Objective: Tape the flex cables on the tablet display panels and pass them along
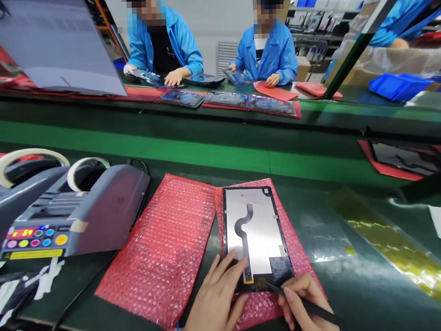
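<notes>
A tablet display panel (255, 227) lies back-side up on a red bubble-wrap sheet (165, 249), with a dark S-shaped flex cable running down its silver back. My left hand (216, 301) rests with fingers stretched out on the panel's near left corner, holding it down. My right hand (307, 305) is closed round a thin black stylus-like tool (305, 302). The tool's tip touches the panel's near edge by a small connector with a yellow strip.
A grey tape dispenser machine (70, 209) with coloured buttons and tape rolls stands at the left. A green conveyor belt (205, 146) runs across. Two people in blue coats work on more panels on red sheets (250, 104) across it. A blue bin (398, 87) sits far right.
</notes>
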Demonstrator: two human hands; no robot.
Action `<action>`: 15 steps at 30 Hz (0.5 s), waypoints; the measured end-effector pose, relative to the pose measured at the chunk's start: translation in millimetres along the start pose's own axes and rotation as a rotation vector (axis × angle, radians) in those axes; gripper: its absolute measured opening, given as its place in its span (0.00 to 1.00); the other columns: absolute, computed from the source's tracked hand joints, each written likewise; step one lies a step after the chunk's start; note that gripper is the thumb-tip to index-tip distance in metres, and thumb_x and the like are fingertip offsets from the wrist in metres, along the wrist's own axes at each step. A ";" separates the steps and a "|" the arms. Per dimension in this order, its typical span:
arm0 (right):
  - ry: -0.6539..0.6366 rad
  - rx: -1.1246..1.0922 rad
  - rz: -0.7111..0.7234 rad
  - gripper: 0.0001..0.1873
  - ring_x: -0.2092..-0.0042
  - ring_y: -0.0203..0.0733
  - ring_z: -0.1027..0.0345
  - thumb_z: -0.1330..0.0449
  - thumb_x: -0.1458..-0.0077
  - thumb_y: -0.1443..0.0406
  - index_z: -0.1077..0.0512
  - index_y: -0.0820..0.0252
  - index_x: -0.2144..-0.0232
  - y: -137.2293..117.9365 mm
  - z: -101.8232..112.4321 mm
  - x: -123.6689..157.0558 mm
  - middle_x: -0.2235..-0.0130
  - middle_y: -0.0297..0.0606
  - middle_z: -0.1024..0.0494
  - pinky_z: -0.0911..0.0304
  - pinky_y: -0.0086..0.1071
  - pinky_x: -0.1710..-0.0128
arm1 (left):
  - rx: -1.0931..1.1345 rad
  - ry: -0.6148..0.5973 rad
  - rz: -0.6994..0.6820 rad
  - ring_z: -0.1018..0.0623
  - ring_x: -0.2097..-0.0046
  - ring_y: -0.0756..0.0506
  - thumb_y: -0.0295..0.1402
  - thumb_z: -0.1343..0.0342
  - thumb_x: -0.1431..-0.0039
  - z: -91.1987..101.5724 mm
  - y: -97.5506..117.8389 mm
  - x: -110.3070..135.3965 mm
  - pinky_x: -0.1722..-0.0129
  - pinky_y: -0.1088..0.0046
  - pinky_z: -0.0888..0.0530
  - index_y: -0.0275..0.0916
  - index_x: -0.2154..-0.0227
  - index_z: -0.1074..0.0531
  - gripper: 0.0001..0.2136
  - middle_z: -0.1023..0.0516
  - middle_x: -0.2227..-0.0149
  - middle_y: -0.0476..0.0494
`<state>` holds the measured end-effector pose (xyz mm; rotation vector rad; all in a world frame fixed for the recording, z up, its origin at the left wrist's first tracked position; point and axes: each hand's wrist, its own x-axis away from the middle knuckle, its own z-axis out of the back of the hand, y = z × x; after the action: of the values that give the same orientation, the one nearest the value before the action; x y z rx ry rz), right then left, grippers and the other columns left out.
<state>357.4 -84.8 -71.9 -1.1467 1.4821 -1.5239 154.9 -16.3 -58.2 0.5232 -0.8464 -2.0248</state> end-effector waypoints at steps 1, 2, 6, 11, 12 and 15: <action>0.003 0.002 -0.002 0.17 0.82 0.33 0.35 0.36 0.39 0.53 0.31 0.54 0.74 0.9 -0.4 0.3 0.76 0.30 0.24 0.40 0.26 0.84 | -0.013 0.000 -0.011 0.32 0.34 0.36 0.26 0.45 0.36 0.1 0.6 -0.4 0.33 0.51 0.39 0.48 0.35 0.34 0.27 0.30 0.35 0.44; 0.014 0.000 -0.003 0.17 0.83 0.33 0.35 0.36 0.39 0.53 0.32 0.54 0.74 1.1 -2.3 0.9 0.76 0.30 0.23 0.40 0.25 0.85 | -0.024 0.001 -0.022 0.31 0.34 0.36 0.26 0.45 0.36 0.2 1.0 -0.4 0.33 0.51 0.39 0.48 0.35 0.34 0.27 0.30 0.35 0.43; 0.084 -0.034 0.001 0.18 0.82 0.31 0.35 0.37 0.38 0.53 0.36 0.54 0.74 0.0 -21.2 5.8 0.75 0.30 0.23 0.41 0.25 0.84 | -0.048 0.011 -0.063 0.30 0.35 0.37 0.25 0.45 0.36 0.0 1.5 0.5 0.33 0.52 0.37 0.47 0.34 0.36 0.27 0.28 0.37 0.41; 0.112 0.002 0.052 0.18 0.81 0.32 0.33 0.38 0.37 0.53 0.37 0.53 0.74 4.5 -36.1 10.1 0.75 0.31 0.23 0.36 0.27 0.81 | -0.038 -0.003 -0.071 0.30 0.35 0.37 0.23 0.45 0.36 -1.7 0.9 -0.3 0.33 0.51 0.37 0.48 0.34 0.37 0.29 0.27 0.37 0.43; 0.115 0.016 0.059 0.18 0.81 0.33 0.33 0.38 0.36 0.54 0.37 0.53 0.74 5.8 -36.2 10.6 0.75 0.31 0.23 0.36 0.27 0.81 | -0.040 -0.005 -0.072 0.30 0.35 0.37 0.23 0.45 0.36 -2.2 0.4 -0.3 0.33 0.51 0.37 0.47 0.34 0.37 0.29 0.27 0.37 0.43; 0.116 0.047 0.061 0.18 0.81 0.33 0.33 0.39 0.36 0.54 0.37 0.53 0.73 7.9 -35.2 11.8 0.74 0.31 0.23 0.36 0.27 0.81 | -0.056 -0.002 -0.079 0.30 0.35 0.38 0.23 0.46 0.36 -4.2 -1.1 0.3 0.33 0.51 0.37 0.46 0.34 0.37 0.28 0.27 0.37 0.43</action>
<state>319.8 -83.7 -76.5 -0.9916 1.5351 -1.5980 156.7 -17.7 -61.9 0.5303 -0.7794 -2.1145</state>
